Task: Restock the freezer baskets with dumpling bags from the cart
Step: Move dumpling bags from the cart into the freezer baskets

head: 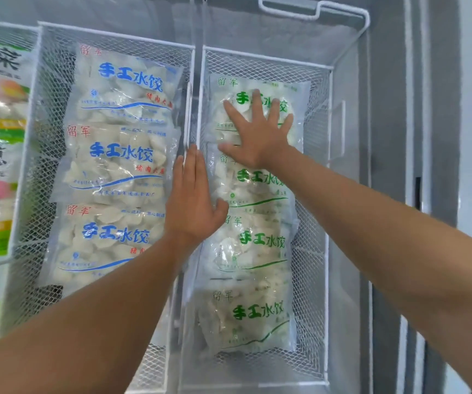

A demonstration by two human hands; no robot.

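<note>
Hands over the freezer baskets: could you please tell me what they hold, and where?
Nothing is held. The right hand presses flat on the top green-print bag; the left hand lies flat.

Both arms reach forward, left hand (192, 200) and right hand (257, 132) flat (fingers straight, right ones spread).

a grey freezer wall (439, 109) with pale vertical trim runs along the right, evenly lit.
</note>
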